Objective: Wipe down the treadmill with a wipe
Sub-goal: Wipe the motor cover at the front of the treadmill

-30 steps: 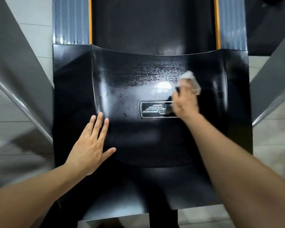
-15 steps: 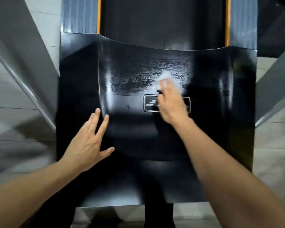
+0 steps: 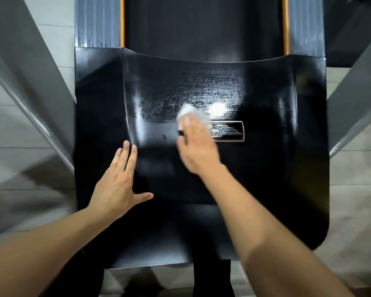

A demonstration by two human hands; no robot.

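Note:
The treadmill's glossy black motor cover (image 3: 276,168) fills the middle of the view, with a silver logo badge (image 3: 229,130) on it. A wet, streaky patch (image 3: 191,97) spreads across the cover above the badge. My right hand (image 3: 196,144) presses a white wipe (image 3: 187,112) against the cover just left of the badge and hides the badge's left end. My left hand (image 3: 118,183) lies flat on the cover's left side, fingers together and thumb out, holding nothing. The dark running belt (image 3: 201,24) lies beyond the cover.
Orange strips (image 3: 122,20) and ribbed grey side rails (image 3: 96,22) flank the belt. Grey slanted uprights stand at the left (image 3: 24,82) and right (image 3: 356,99). Pale tiled floor (image 3: 19,168) surrounds the machine.
My right hand has swept the wipe leftward across the cover, from right of the badge to its left end. The left hand has stayed flat on the cover.

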